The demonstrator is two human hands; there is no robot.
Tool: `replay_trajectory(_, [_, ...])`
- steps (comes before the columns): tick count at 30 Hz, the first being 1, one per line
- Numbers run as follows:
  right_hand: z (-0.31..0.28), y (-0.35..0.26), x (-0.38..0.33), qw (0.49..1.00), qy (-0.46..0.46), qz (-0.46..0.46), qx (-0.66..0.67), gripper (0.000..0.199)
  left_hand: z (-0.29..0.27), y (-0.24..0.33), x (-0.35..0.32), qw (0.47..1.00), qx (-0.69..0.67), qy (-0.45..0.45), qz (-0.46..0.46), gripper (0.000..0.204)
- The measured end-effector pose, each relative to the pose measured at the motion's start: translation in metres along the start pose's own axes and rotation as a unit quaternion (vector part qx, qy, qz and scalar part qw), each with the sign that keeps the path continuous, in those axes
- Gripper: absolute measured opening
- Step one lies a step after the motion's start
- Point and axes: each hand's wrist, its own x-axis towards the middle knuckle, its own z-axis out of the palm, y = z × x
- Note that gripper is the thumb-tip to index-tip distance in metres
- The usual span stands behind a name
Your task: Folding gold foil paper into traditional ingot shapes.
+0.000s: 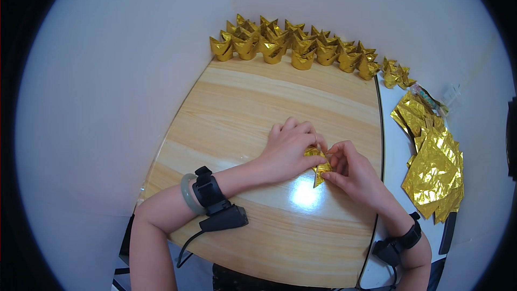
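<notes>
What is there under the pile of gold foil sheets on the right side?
A white tabletop shows beside the foil sheets, apparently supporting them; what they cover is hidden.

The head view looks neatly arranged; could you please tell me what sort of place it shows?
Probably a small craft workspace: there is a wooden table, folded gold shapes in rows toward its far edge, and a pile of gold sheets on the right.

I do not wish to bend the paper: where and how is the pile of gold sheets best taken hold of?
Probably pinch the pile at its left edge, coming from the left: corners stick out unevenly there, toward the right hand, while the wall stands close on the other side.
</notes>
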Motion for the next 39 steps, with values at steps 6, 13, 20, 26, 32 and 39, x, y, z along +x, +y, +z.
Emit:
replay_trajectory(6, [-0.006, 0.003, 0.001, 0.994, 0.022, -0.085, -0.069, 0.029, -0.011, 0.000, 0.000, 0.997, 0.031, -0.049, -0.045, 0.010])
replay_trajectory(13, [0.000, 0.009, 0.003, 0.984, 0.005, -0.144, -0.108, 0.027, -0.008, -0.003, 0.001, 0.997, 0.010, -0.044, -0.058, 0.007])
replay_trajectory(20, [-0.005, 0.009, 0.001, 0.981, -0.020, -0.145, -0.125, 0.029, -0.012, -0.017, -0.005, 0.999, 0.011, -0.007, -0.039, 0.008])
replay_trajectory(26, [-0.007, 0.005, 0.001, 0.980, -0.029, -0.153, -0.126, 0.029, -0.013, -0.025, -0.002, 0.999, 0.003, -0.013, 0.037, 0.012])
replay_trajectory(32, [-0.004, 0.001, -0.002, 0.978, 0.031, -0.161, -0.129, 0.024, -0.016, -0.006, -0.008, 0.986, -0.097, -0.090, 0.101, 0.033])
replay_trajectory(39, [-0.005, 0.009, -0.003, 0.977, 0.069, -0.159, -0.125, 0.027, -0.011, 0.001, -0.014, 0.994, -0.039, -0.041, 0.090, 0.031])
